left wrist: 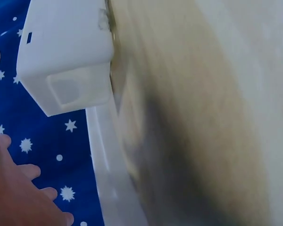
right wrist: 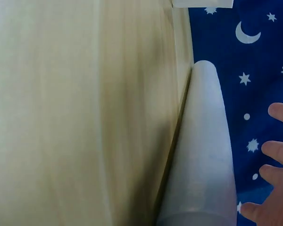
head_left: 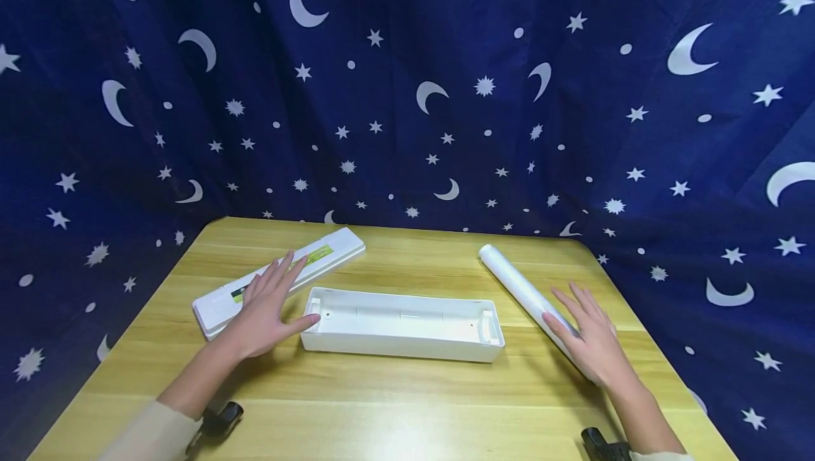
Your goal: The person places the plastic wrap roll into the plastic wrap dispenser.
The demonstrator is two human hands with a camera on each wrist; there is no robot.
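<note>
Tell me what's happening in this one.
A person's left hand is spread near the lid and the left end of the box; the right hand is spread by the roll. Neither grips anything. The box stands open on the table, the lid off to its left and the roll to its right.
</note>
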